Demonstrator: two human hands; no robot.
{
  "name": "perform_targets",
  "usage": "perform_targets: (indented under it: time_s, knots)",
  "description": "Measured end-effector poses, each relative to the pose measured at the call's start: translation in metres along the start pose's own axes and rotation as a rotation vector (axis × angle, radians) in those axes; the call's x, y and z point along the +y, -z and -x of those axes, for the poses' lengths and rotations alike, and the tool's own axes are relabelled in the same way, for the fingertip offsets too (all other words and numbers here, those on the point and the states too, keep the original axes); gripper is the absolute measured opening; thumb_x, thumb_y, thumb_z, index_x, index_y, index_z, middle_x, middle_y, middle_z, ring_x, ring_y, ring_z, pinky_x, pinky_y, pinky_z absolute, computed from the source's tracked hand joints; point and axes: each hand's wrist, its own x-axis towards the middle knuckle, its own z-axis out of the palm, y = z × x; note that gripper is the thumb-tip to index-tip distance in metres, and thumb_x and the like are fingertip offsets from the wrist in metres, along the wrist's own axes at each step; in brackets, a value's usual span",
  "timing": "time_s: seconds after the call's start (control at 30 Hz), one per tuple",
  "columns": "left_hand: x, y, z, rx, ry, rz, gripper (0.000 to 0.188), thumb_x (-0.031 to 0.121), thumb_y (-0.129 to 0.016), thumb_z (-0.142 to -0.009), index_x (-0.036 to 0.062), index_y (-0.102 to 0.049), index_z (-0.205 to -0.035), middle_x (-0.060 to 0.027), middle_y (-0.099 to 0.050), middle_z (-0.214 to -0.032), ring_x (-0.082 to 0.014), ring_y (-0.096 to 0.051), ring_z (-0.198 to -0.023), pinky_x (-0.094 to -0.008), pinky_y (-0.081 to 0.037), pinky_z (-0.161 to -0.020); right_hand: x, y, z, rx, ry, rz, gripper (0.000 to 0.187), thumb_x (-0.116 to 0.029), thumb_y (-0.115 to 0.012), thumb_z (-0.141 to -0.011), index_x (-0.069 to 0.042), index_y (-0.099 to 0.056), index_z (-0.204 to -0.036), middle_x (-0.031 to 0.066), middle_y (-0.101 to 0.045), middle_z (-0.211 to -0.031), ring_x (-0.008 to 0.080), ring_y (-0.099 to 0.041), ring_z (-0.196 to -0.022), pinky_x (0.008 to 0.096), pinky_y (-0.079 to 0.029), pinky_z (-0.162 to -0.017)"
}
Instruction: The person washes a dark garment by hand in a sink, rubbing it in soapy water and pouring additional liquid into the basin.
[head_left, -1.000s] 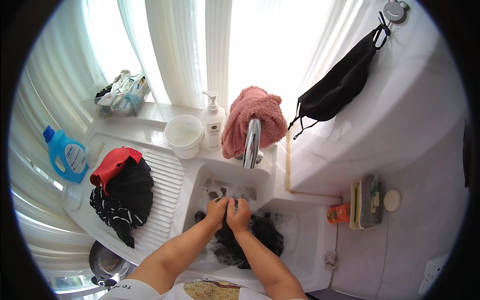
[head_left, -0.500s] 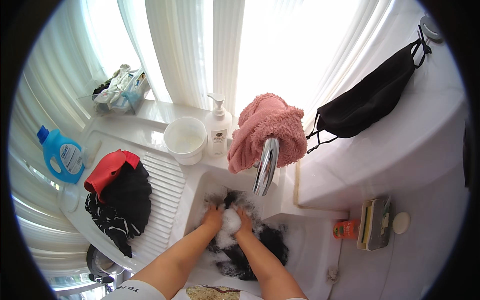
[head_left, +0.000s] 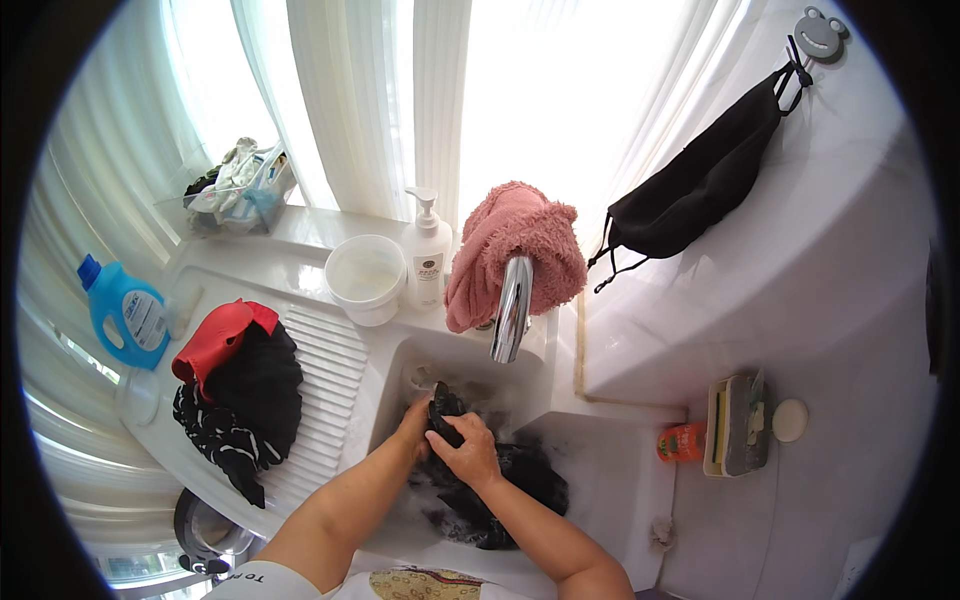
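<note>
A black cloth garment (head_left: 535,480) lies wet and sudsy in the white sink (head_left: 600,430), much of it in the water. Its upper end is bunched and lifted between my hands, near the basin's far left corner. Around the left side of that bunch my left hand (head_left: 414,424) is closed, its fingers partly hidden by the cloth. My right hand (head_left: 466,452) grips the same bunch from the right, thumb and fingers curled over it. The chrome faucet (head_left: 513,310) stands just beyond my hands, with a fluffy pink towel (head_left: 520,235) draped over it.
Left of the sink, a ribbed washboard (head_left: 325,385) carries black clothing (head_left: 255,400) and a red cloth piece (head_left: 222,335). A blue detergent bottle (head_left: 125,315), white tub (head_left: 367,280) and pump bottle (head_left: 428,265) stand around it. A black face mask (head_left: 690,190) hangs at right.
My right hand has turned over and closed on the cloth, and a bunch of black fabric has come up between my hands. The white foam heap there is gone. The view has shifted slightly.
</note>
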Motion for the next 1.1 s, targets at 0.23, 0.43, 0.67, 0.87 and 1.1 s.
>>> perform_targets:
  time_s: [0.23, 0.43, 0.67, 0.87, 1.1]
  knots:
    - [0.004, -0.034, 0.05, 0.1, 0.022, -0.27, 0.03, 0.035, -0.056, -0.083, 0.0094, -0.06, -0.098, -0.0111, -0.059, -0.095, -0.0238, -0.055, -0.092, -0.0449, -0.044, -0.08, 0.04, -0.02, -0.005, 0.222, -0.154, -0.141, 0.028, -0.025, -0.067, -0.081, 0.002, -0.061, -0.086, 0.0187, -0.059, -0.105, 0.0365, -0.056, -0.098, 0.0368, -0.043, -0.088]
    - [-0.011, -0.039, 0.057, 0.232, -0.041, -0.403, 0.04, 0.041, -0.05, -0.089, 0.0082, -0.057, -0.111, -0.0145, -0.058, -0.108, -0.0266, -0.054, -0.104, -0.0436, -0.045, -0.084, 0.044, -0.024, -0.007, 0.264, -0.474, -0.059, 0.027, -0.023, -0.058, -0.085, 0.004, -0.058, -0.084, 0.02, -0.059, -0.088, 0.0361, -0.058, -0.084, 0.0407, -0.045, -0.073]
    - [-0.002, -0.001, 0.034, 0.127, 0.035, -0.283, 0.038, 0.044, -0.054, -0.088, 0.0062, -0.06, -0.088, -0.0102, -0.059, -0.082, -0.0228, -0.058, -0.073, -0.0381, -0.047, -0.064, 0.014, -0.047, 0.017, 0.269, 0.174, -0.039, 0.019, -0.017, -0.06, -0.082, 0.002, -0.055, -0.08, 0.0206, -0.059, -0.092, 0.0387, -0.056, -0.085, 0.0405, -0.046, -0.075]
    - [0.033, -0.068, 0.051, 0.335, -0.379, -1.241, 0.044, 0.033, -0.068, -0.078, 0.0048, -0.056, -0.11, -0.0146, -0.059, -0.096, -0.0237, -0.056, -0.084, -0.0351, -0.044, -0.074, 0.109, -0.007, -0.043, 0.489, -0.2, 0.327, 0.028, -0.025, -0.062, -0.083, 0.002, -0.058, -0.086, 0.0232, -0.057, -0.09, 0.0422, -0.053, -0.081, 0.0475, -0.043, -0.072]
    - [-0.018, 0.02, -0.018, 0.444, -0.305, -1.951, 0.084, 0.017, -0.067, -0.074, 0.0135, -0.02, -0.144, -0.022, -0.027, -0.142, -0.0381, -0.039, -0.124, -0.0426, -0.039, -0.099, 0.096, -0.041, -0.006, -0.213, -0.092, 0.802, 0.048, -0.027, -0.063, -0.08, -0.007, -0.05, -0.123, 0.0199, -0.053, -0.114, 0.0364, -0.049, -0.108, 0.0458, -0.043, -0.088]
